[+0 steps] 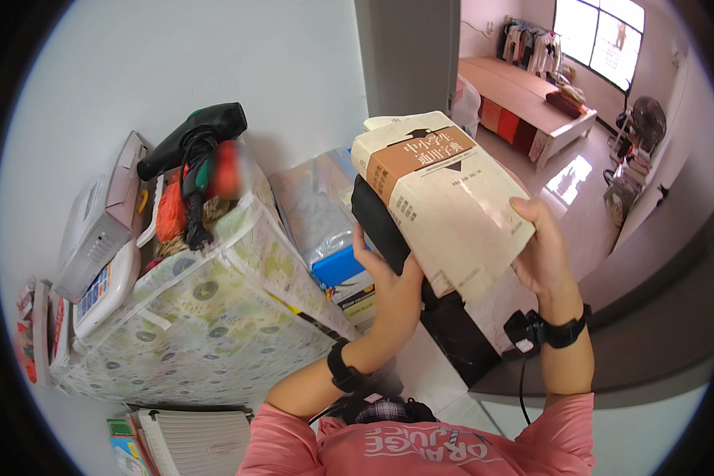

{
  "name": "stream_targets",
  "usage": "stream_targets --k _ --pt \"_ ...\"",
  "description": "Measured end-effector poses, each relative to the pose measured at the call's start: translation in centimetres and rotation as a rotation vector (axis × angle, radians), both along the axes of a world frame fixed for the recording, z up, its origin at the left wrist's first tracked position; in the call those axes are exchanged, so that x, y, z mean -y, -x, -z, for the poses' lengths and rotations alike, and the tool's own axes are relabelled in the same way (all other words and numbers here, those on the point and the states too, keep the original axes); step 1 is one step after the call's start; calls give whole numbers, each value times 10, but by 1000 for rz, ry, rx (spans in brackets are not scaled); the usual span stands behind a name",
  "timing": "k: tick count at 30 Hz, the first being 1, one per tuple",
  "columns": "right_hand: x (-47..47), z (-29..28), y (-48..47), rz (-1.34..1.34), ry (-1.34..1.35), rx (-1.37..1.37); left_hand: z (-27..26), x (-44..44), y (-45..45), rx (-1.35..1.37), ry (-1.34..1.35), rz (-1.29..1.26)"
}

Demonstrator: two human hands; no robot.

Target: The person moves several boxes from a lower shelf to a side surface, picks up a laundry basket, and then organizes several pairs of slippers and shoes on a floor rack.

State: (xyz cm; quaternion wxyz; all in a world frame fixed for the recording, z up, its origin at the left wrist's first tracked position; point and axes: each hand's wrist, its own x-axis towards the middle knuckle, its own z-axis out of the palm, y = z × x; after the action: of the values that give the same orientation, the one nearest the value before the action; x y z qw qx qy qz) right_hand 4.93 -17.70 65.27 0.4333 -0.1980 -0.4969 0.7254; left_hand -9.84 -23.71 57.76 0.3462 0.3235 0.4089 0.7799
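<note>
A thick cream dictionary (458, 208) with a brown title band is held up in front of me, its spine turned to the left. My right hand (541, 250) grips its right edge, the thumb on the front cover. Around the lower spine side is my left hand (395, 279), also against a black soft-looking object (378, 220) beneath the dictionary. Another pale book (381, 122) peeks out past the dictionary's top edge; most of it is hidden. The undersides of these things and several fingertips cannot be seen.
To the left stands a cabinet under a patterned cover (214, 321), bearing a black hair dryer (214, 128), a grey-white box (98, 220) and red bags. A clear-lidded storage box (321, 208) sits beside it. Beyond the doorway are a wooden bed (523, 89) and a fan (648, 125).
</note>
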Motion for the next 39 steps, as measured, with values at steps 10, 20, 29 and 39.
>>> stream_targets --k 10,20,29,39 --pt "-200 6 139 -529 -61 59 19 -132 73 78 -82 -470" --pt "-296 28 264 -866 -7 178 47 -193 131 -62 273 -834" --pt "-337 45 344 -1040 -33 168 47 -244 163 206 290 -932" --pt "-337 70 360 -920 -76 39 20 -176 157 121 512 -412"
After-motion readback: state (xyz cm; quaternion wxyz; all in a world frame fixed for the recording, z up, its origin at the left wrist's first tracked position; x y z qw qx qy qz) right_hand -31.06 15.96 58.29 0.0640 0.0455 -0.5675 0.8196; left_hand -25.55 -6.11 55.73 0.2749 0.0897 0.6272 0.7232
